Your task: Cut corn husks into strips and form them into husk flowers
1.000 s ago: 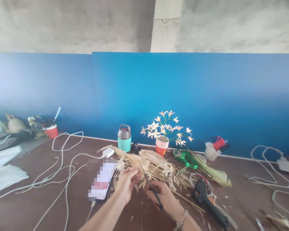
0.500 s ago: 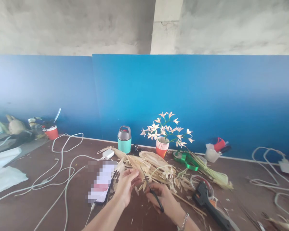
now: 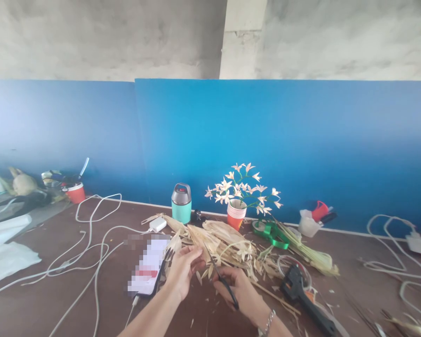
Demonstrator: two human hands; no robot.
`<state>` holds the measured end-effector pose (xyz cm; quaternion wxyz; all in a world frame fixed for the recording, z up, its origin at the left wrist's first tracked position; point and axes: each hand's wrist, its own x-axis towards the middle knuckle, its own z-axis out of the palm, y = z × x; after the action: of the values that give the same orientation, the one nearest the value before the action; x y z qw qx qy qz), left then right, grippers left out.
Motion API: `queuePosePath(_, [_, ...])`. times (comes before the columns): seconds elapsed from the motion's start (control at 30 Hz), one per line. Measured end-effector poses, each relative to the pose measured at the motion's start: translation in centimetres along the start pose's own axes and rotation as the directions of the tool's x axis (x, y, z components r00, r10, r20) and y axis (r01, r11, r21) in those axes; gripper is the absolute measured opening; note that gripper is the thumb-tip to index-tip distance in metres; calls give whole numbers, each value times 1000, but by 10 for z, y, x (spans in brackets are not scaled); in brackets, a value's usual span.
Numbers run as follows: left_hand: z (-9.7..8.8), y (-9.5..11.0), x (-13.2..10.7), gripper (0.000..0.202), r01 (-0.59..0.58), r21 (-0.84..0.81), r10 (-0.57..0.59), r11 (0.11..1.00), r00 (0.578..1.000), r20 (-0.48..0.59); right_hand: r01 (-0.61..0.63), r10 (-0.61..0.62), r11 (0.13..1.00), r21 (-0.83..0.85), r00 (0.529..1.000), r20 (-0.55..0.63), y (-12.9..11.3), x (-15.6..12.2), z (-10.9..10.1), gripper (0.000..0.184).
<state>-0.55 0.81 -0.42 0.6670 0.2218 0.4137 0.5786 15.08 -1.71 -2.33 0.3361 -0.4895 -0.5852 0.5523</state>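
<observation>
My left hand (image 3: 183,269) is closed on a pale dry leaf strip (image 3: 199,243) that it holds up over the table. My right hand (image 3: 239,289) grips black-handled scissors (image 3: 220,275), whose blades point up and left toward the strip near my left fingers. Behind the hands lies a pile of dry husk leaves (image 3: 228,243). Small cut leaf bits (image 3: 199,278) lie beneath the hands on the brown table (image 3: 49,299).
A phone (image 3: 148,270) lies left of my left hand, with white cables (image 3: 91,248) beyond. A teal container (image 3: 181,202), an orange cup of paper flowers (image 3: 235,211), green ribbon (image 3: 272,233) and a black glue gun (image 3: 303,295) stand nearby.
Between the earliest frame and the middle one the view shifted slightly down. The hands, strip and scissors have hardly moved since.
</observation>
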Motion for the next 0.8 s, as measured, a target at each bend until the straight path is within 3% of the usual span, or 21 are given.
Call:
queuePosePath(0.47, [-2, 6, 1, 20, -37, 134, 30, 990, 998, 56, -19, 19, 999, -43, 1000, -3, 3, 0, -2, 15])
queuePosePath(0.8, [-7, 8, 5, 18, -68, 210, 41, 975, 990, 132, -22, 22, 999, -40, 1000, 10, 8, 1, -6, 20])
